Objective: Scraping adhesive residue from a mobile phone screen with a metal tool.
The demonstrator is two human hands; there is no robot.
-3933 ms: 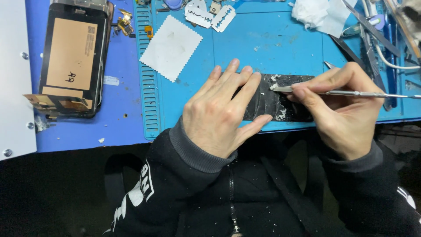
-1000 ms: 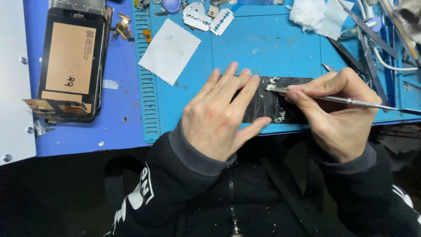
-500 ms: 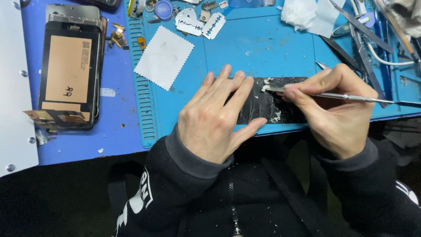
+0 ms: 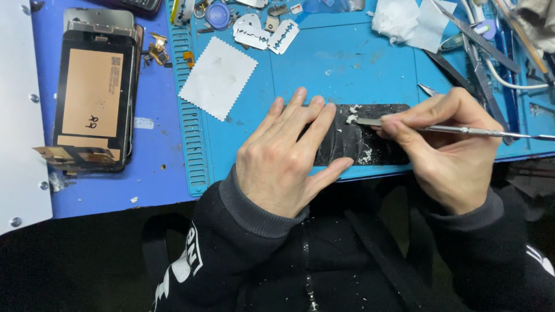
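Left hand [image 4: 286, 159] lies flat, fingers spread, palm down on the left half of one black panel [image 4: 370, 144], pressing it to the blue mat [image 4: 347, 69]; it grips nothing. Right hand [image 4: 445, 144] is closed in a pen grip on one thin metal tool [image 4: 462, 130], whose flat tip touches the panel's upper middle, next to white crumbs [image 4: 352, 115]. The panel sits at the mat's near edge, just in front of the person's chest

Counts:
- 2 hands, both the person's own
- 1 black panel, left part hidden under the left hand, right end hidden under the right hand
- 1 metal tool in hand, far end cut off at the right edge of the view
- 2 razor blades [image 4: 266, 36], touching, near the mat's top edge
- 1 white square cloth [image 4: 218, 78] with zigzag edges, left of the hands, apart from them
- 1 opened phone [image 4: 95, 92] with a tan plate, far left on the darker blue surface, well apart from the panel
- 1 crumpled white tissue [image 4: 413, 23] at top, right of centre
- several long tools [image 4: 480, 52] at top right, overlapping, count unclear

Hard to make out:
- small brass bits [image 4: 157, 49] beside the phone, too small to identify
- round blue item [image 4: 218, 14] at the top edge, partly cut off
- white sheet [image 4: 20, 115] at far left, cut off by the frame
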